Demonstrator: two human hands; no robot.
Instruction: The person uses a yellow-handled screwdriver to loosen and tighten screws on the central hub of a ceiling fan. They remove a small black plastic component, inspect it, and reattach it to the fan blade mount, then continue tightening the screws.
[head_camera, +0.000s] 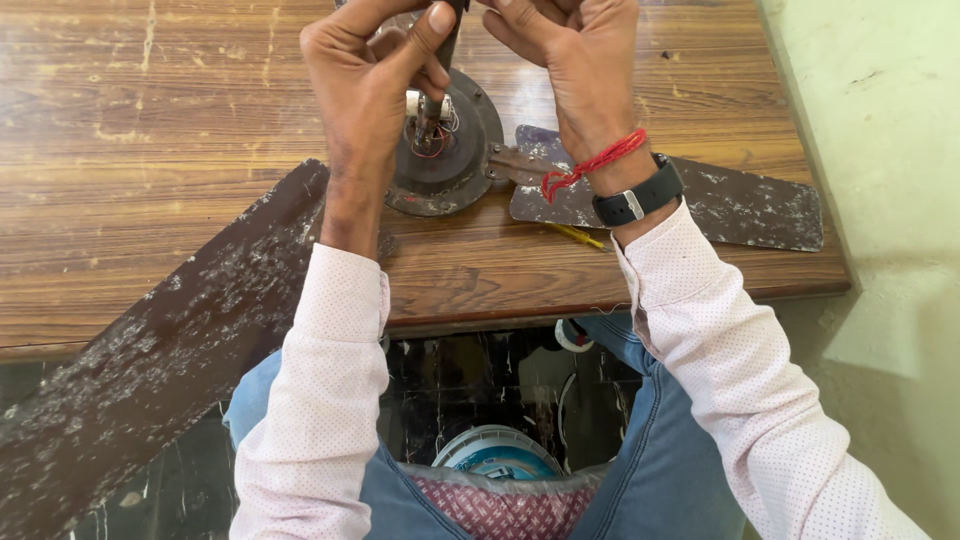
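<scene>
A worn brown ceiling fan lies on a wooden table (150, 150), its round motor housing (455, 160) facing up with red and white wires showing at the hub. My left hand (375, 70) pinches the dark central rod of the fan between thumb and fingers. My right hand (570, 55) is closed on the same rod's top, at the frame's upper edge. One dusty blade (180, 340) runs toward the lower left past the table's edge. Another blade (740, 205) points right under my right wrist.
A thin yellow tool (578, 236) lies on the table below the right blade. Under the table, between my knees, stand a round white and blue container (497, 452) and a roll of tape (570, 335). A pale wall (880, 150) runs along the right.
</scene>
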